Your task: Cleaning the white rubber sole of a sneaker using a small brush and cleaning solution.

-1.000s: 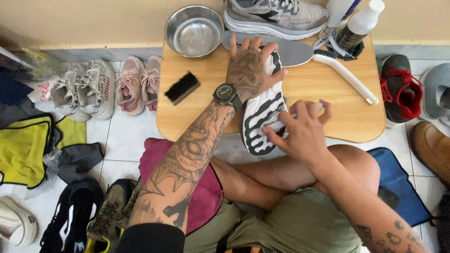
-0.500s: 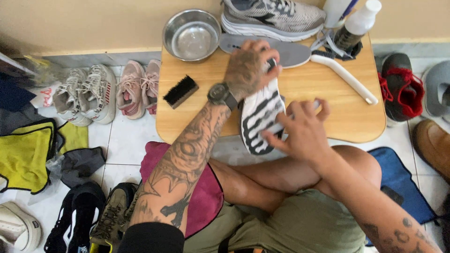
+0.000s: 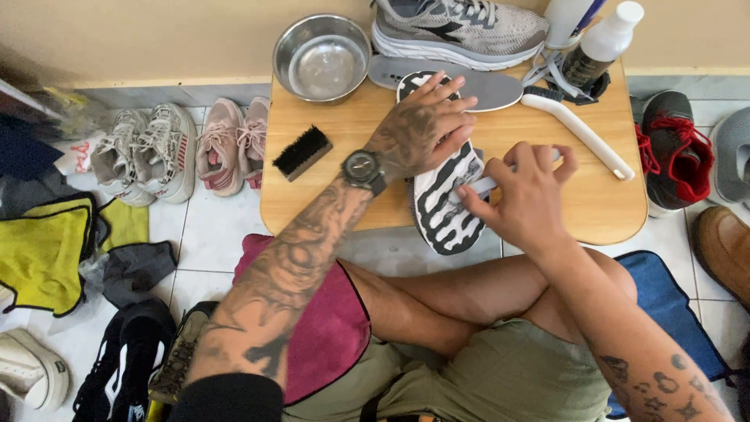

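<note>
striped insole pinned on the wooden table
our left hand presses it flat with fingers spread, long axis running away from us; our right hand pinches a white brush at its near end.

desk: low rounded light wooden desk standing on white floor tiles
back edge: round steel bowl, grey mesh running shoe, grey insole
left part: black bristle brush
middle: black-and-white striped shoe sole
right part: long white brush handle, white-capped bottle
</note>
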